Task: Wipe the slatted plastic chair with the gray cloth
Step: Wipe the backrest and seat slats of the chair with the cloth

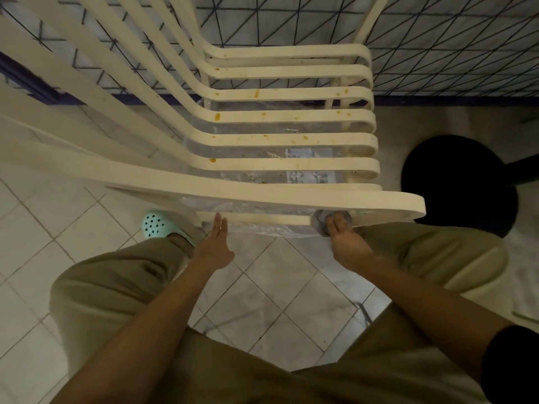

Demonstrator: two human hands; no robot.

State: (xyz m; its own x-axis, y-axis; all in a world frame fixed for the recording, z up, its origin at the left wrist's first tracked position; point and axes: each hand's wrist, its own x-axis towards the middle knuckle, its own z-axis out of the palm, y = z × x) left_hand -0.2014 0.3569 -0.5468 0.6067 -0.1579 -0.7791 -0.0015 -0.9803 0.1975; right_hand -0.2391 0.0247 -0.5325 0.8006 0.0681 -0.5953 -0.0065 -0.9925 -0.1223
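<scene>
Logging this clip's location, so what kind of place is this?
Probably a home's tiled room or utility area: pale floor tiles, a patterned tiled wall, and a stained plastic chair being wiped.

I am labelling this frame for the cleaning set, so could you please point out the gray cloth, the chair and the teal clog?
gray cloth (320, 222): head view, bunched fabric left of the fingers.
chair (291, 139): head view, middle of a stained seat slat.
teal clog (154, 224): head view, perforated toe.

Open gaps between chair (291, 141) slats; plastic sheet (262, 228) beneath blocks.
</scene>
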